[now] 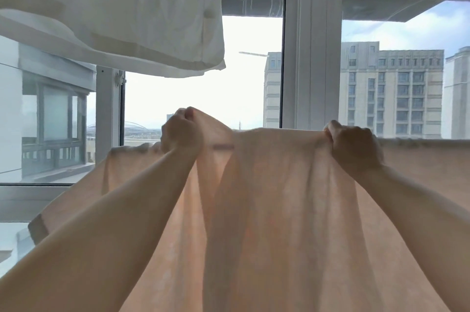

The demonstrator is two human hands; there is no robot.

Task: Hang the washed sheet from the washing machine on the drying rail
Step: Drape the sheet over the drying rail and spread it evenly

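Left hand: your left hand (181,131) is up at the sheet's top edge, fingers curled into a fist round a bunched fold of cloth.
Right hand: your right hand (352,145) grips the same top edge further right, thumb and fingers pinching a gathered bit of fabric.
Sheet: the peach sheet (267,210) is held up in front of you, between you and the window, and it fills the lower middle of the view.
Containers: none in view here, only cloth, glass and frames.
Room: you're facing a window (254,70) with white frames (311,57); tall buildings (391,90) and bright sky lie beyond the glass.
Overhead: white laundry (127,14) hangs at upper left, above your left hand and well apart from it.
Sheet lie: the top edge runs left to right, stretched fairly taut between your two hands, and it carries on past your right hand to the right border.
Sheet drop: from that edge the cloth falls in long vertical folds towards you and out of the bottom of the frame; one hemmed corner (38,227) hangs low at left, under your left forearm.
Rail: whether the edge past your right hand rests over a rail can't be made out; it may just be hanging level.
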